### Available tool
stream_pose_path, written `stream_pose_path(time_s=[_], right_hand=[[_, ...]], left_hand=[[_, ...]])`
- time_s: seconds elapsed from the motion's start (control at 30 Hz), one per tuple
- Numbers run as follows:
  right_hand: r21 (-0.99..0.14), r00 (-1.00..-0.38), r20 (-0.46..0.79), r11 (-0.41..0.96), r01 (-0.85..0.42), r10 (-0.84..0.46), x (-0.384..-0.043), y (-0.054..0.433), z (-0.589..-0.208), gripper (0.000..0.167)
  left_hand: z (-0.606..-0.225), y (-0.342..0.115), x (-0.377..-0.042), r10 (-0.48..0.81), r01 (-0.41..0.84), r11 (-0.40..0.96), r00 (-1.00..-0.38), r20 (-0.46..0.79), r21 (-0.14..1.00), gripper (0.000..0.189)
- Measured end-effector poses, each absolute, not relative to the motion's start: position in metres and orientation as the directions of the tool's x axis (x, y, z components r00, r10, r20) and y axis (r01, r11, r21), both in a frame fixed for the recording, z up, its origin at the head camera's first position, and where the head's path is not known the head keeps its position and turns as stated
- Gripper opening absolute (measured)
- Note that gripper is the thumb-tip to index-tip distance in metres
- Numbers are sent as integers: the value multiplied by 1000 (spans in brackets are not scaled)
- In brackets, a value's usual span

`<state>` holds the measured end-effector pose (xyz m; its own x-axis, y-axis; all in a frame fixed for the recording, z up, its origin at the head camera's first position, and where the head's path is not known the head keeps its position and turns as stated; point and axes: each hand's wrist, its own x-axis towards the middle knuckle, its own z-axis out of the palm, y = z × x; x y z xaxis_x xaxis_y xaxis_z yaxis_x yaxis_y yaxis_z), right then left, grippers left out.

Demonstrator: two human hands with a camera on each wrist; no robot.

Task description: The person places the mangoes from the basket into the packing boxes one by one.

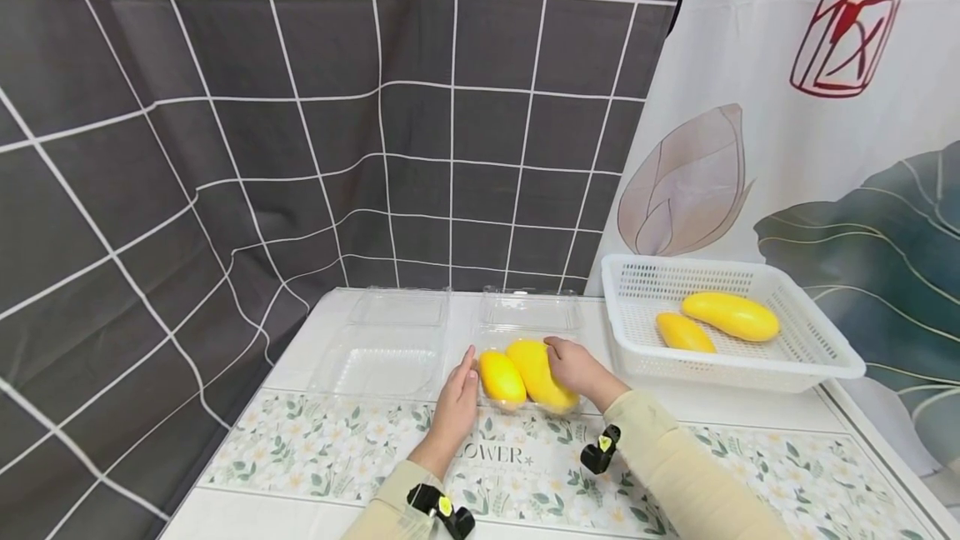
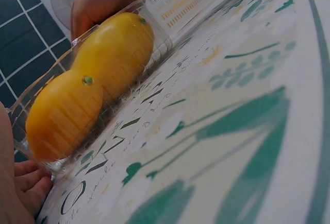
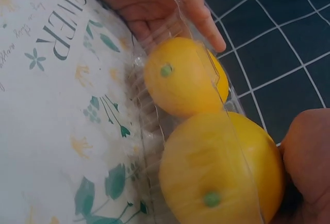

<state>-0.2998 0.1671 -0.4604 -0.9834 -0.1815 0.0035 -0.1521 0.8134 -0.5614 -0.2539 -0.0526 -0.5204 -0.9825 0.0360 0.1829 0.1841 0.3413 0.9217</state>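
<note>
Two yellow mangoes lie side by side in a clear plastic clamshell box (image 1: 531, 315), whose lid is folded back. The smaller mango (image 1: 502, 377) is on the left, and the larger mango (image 1: 538, 373) on the right. My right hand (image 1: 576, 367) holds the larger one at its right side, fingers bent over it; the right wrist view shows only part of this hand (image 3: 309, 162). Against the box's left wall rests my left hand (image 1: 455, 407), a digit stretched along the side. Green stem spots show on both mangoes in the wrist views.
A second clear clamshell box (image 1: 386, 361) stands with its lid back, left of the first. At the right, a white perforated basket (image 1: 738, 365) holds a long mango (image 1: 731, 316) and a smaller mango (image 1: 684, 332). A flower-printed mat (image 1: 330, 444) covers the table's front; a gridded curtain (image 1: 420, 132) hangs behind.
</note>
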Motion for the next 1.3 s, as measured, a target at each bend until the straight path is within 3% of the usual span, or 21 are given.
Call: stream_pose_path(time_s=[0.3,0.4,0.6,0.73,0.87,1.07,1.3], right_hand=[[-630,-957,289,747,-212,-28,-299,171,-459,45],[-670,-947,321,710,-217,15,-305,179,-458,48],[-836,-990,116,546,-54,79,-317,199,-464,59],[-930,-994,-62,357,89,88,-320,208,-473,64],[-972,-984,-144,175,160,101,-323,213,-484,65],[-989,-989,-137,-66,133,59,-327,215,-507,65],[-966,-999,-50,-254,47,7,-325,216,-517,66]], left_hand=[[-522,-51,-254,29,175,329,-984,175,928,50],[-522,-51,-255,31,170,319,-985,169,932,50],[-520,-53,-261,55,103,182,-994,95,978,55],[-519,-58,-271,91,81,71,-993,74,994,58],[-522,-61,-284,115,58,7,-992,57,998,61],[-521,-62,-299,110,-2,-145,-994,14,989,63],[-519,-61,-304,130,-8,-187,-991,17,982,62]])
